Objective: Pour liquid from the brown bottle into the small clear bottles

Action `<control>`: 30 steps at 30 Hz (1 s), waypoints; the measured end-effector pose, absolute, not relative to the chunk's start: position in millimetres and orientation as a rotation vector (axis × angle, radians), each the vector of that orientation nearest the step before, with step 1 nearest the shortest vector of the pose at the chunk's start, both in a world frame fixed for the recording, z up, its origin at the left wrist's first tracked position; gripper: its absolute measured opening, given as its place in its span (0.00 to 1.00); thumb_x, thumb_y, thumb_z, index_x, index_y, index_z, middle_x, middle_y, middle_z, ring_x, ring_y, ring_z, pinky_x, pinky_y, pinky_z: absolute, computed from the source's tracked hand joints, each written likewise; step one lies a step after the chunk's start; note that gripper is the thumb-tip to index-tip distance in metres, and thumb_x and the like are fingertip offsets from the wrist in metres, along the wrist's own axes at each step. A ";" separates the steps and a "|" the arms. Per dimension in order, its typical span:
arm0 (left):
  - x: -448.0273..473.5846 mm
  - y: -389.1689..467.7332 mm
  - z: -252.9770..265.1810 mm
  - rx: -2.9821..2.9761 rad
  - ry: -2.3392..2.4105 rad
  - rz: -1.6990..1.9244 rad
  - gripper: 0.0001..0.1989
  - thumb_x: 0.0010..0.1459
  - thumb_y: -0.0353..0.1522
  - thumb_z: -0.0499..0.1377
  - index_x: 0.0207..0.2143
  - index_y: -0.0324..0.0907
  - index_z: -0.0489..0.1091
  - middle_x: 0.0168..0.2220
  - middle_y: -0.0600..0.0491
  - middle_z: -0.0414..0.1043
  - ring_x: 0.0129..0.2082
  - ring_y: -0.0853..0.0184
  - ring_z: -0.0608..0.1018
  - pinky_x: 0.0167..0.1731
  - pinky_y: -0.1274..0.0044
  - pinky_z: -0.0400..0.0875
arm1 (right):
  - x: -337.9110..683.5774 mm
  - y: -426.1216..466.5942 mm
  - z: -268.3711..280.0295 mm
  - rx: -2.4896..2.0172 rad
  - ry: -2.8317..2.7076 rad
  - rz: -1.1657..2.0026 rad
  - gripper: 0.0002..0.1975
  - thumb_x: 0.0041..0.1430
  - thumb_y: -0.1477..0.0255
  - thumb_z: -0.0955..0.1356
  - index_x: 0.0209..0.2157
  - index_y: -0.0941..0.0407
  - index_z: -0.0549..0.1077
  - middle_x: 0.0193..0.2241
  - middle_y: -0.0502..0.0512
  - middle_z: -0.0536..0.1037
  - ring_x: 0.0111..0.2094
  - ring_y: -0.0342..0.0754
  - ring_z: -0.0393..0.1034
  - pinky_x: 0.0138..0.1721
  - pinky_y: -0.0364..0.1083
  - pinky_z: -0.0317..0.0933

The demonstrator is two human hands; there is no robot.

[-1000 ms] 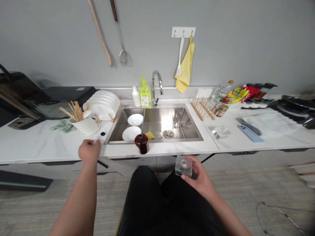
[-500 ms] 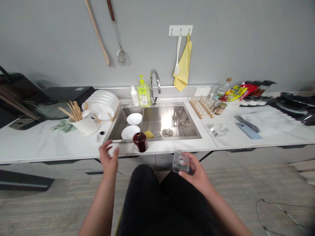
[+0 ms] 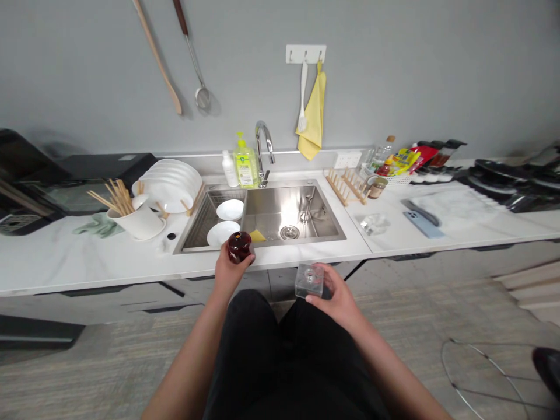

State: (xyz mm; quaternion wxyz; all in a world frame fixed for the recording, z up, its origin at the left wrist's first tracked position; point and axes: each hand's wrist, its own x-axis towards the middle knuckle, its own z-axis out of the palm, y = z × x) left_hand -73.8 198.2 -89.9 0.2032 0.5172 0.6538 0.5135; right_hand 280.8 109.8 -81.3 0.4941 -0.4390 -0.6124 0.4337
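Note:
My left hand (image 3: 228, 273) is wrapped round a dark red glass bottle (image 3: 239, 247) with an open neck, at the counter's front edge before the sink. Whether the bottle still rests on the counter I cannot tell. In front of the counter, my right hand (image 3: 339, 297) grips a small clear plastic box (image 3: 308, 282) by its right side. Something small shows in the box's middle, too unclear to name. Behind the bottle, two white bowls (image 3: 224, 233) stand in the sink's rack, with a yellow sponge (image 3: 257, 235) close by.
A steel sink (image 3: 280, 216) with a tap (image 3: 263, 151) lies ahead. To the left stand a white pot of chopsticks (image 3: 136, 224) and racked white plates (image 3: 170, 186). A black cap (image 3: 171, 235) lies near them. Rightward are a wooden rack (image 3: 347, 186), crumpled clear plastic (image 3: 374, 224) and a phone (image 3: 423, 224).
My left hand has moved right from beside the bottle and closed round it. My right hand keeps hold of the clear box. The whole view has shifted slightly.

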 end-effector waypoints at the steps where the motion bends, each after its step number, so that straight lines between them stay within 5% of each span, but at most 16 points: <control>1: -73.7 197.6 -88.8 1.449 1.847 1.417 0.42 0.48 0.45 0.81 0.63 0.48 0.73 0.56 0.44 0.84 0.56 0.47 0.87 0.61 0.56 0.82 | 281.9 111.3 -82.3 -1.069 -1.488 1.050 0.40 0.57 0.57 0.85 0.66 0.45 0.72 0.64 0.63 0.80 0.64 0.66 0.80 0.66 0.65 0.75; 9: -78.6 208.0 -73.0 1.482 1.640 1.494 0.44 0.46 0.44 0.81 0.64 0.46 0.73 0.56 0.46 0.84 0.54 0.50 0.87 0.58 0.58 0.84 | 282.9 147.4 -68.8 -1.062 -1.534 1.035 0.40 0.57 0.56 0.86 0.67 0.45 0.73 0.63 0.62 0.82 0.64 0.65 0.80 0.69 0.65 0.73; 17: -69.5 277.7 -40.4 1.689 1.596 1.433 0.43 0.49 0.43 0.81 0.65 0.47 0.73 0.58 0.47 0.84 0.56 0.50 0.85 0.60 0.58 0.80 | 265.5 275.1 -43.1 -1.021 -1.705 0.901 0.39 0.53 0.60 0.85 0.63 0.48 0.74 0.58 0.60 0.84 0.59 0.62 0.81 0.63 0.62 0.75; 25: -52.0 371.1 -60.4 1.717 1.644 1.383 0.42 0.48 0.39 0.80 0.65 0.46 0.72 0.57 0.47 0.84 0.53 0.51 0.86 0.58 0.60 0.80 | 232.2 409.9 -70.5 -1.155 -1.609 1.039 0.34 0.40 0.66 0.84 0.49 0.50 0.74 0.50 0.56 0.83 0.50 0.58 0.79 0.56 0.58 0.75; 30: -51.9 405.3 -80.0 1.787 1.678 1.353 0.41 0.49 0.37 0.80 0.65 0.48 0.72 0.61 0.47 0.83 0.58 0.49 0.85 0.63 0.58 0.78 | 218.7 444.8 -103.1 -1.204 -1.585 1.032 0.35 0.41 0.62 0.85 0.51 0.51 0.75 0.49 0.54 0.83 0.51 0.57 0.79 0.58 0.58 0.74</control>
